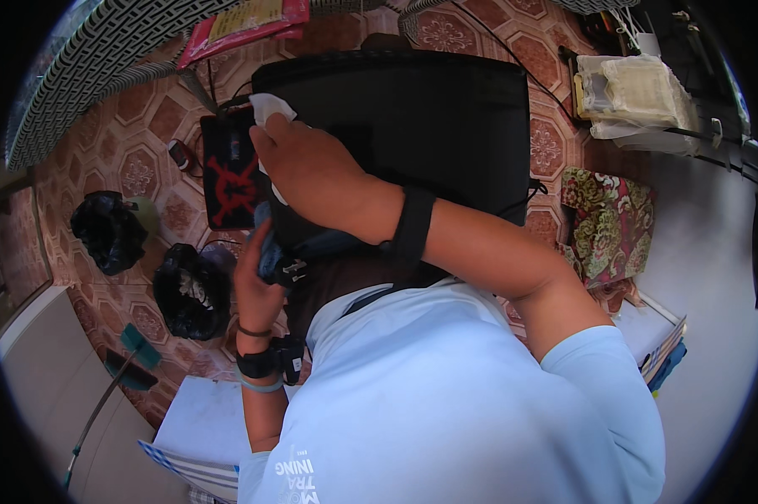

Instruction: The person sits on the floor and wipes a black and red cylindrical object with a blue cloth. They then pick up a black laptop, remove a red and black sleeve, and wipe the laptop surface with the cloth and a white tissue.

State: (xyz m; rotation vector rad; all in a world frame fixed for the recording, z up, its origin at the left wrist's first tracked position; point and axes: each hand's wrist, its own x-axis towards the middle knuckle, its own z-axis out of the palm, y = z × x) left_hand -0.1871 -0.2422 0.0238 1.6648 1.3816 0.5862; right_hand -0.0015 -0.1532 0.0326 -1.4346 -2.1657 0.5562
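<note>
A large glossy black panel [429, 132], which looks like a flat screen, lies in front of me. My right hand [316, 170] reaches across to its left edge and grips a white cloth or tissue [272, 106]. Part of this white piece shows again below my fingers. Nearer to my body, my left hand [259, 277] is beside the panel's lower left corner, next to some blue fabric [267, 249]. A small dark object with metal prongs [292, 271] sits by that hand. Whether my left fingers grip anything cannot be made out.
A black mouse pad with a red design [231, 183] adjoins the panel's left side. Bins with black bags [111, 233] stand on the tiled floor [142, 173], left. Woven chairs [101, 69] border the top left; a flowered cloth [609, 227] is at right. Cables cross the floor.
</note>
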